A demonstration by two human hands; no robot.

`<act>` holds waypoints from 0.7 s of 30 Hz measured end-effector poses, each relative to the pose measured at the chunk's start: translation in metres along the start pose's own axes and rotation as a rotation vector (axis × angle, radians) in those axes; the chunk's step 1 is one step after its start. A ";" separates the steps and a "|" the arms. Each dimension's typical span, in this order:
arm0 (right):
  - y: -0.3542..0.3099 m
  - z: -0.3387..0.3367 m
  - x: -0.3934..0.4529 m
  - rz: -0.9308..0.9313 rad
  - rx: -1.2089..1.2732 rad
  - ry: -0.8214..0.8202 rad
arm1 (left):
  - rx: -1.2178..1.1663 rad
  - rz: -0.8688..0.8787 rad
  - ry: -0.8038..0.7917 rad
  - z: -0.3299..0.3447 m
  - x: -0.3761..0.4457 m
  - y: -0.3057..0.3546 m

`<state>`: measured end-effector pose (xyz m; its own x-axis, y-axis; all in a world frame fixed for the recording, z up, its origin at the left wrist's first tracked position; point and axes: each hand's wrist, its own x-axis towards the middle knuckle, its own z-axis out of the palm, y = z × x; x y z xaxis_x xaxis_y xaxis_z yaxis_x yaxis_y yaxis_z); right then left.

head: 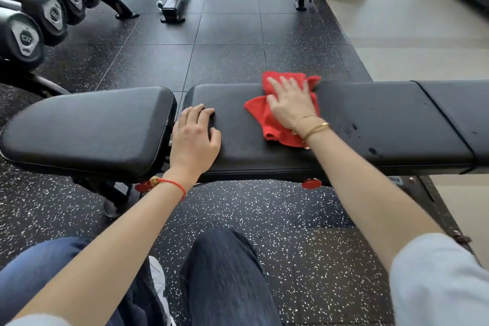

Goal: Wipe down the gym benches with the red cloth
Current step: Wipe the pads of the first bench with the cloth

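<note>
A black padded gym bench [370, 124] runs across the view in front of me, with a separate seat pad [87, 130] on the left. The red cloth [260, 114] lies crumpled on the long back pad. My right hand [289, 102] presses flat on the cloth with straight fingers. My left hand [194, 137] rests on the left end of the back pad, fingers slightly bent, holding nothing. Dark wet spots show on the pad to the right of the cloth.
A rack of black dumbbells [39, 8] stands at the upper left. A second bench frame [177, 0] stands farther back on the speckled rubber floor [238, 42]. Pale flooring [412, 29] starts at the right. My knees are below the bench.
</note>
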<state>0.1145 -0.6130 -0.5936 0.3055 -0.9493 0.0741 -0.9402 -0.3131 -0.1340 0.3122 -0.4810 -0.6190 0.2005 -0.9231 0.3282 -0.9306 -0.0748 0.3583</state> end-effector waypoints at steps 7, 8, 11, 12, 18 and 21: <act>-0.016 0.004 -0.072 -0.284 0.070 -0.014 | -0.036 0.008 -0.010 -0.002 0.001 -0.006; -0.004 0.002 -0.078 -0.279 0.079 -0.004 | -0.033 0.008 -0.015 -0.002 0.000 -0.007; 0.033 -0.004 -0.078 -0.169 0.106 -0.005 | -0.021 0.004 -0.033 -0.003 0.000 -0.007; 0.042 -0.005 -0.072 -0.114 0.101 -0.012 | -0.014 0.004 -0.039 -0.003 -0.001 -0.006; -0.004 0.001 -0.026 0.055 0.031 0.000 | 0.021 -0.020 -0.045 -0.001 -0.002 0.003; -0.050 0.008 -0.042 -0.142 0.045 0.009 | 0.011 -0.014 -0.038 -0.001 -0.002 0.001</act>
<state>0.1500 -0.5579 -0.5980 0.4333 -0.8951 0.1047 -0.8799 -0.4453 -0.1658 0.3109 -0.4790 -0.6186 0.2023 -0.9356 0.2893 -0.9311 -0.0923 0.3528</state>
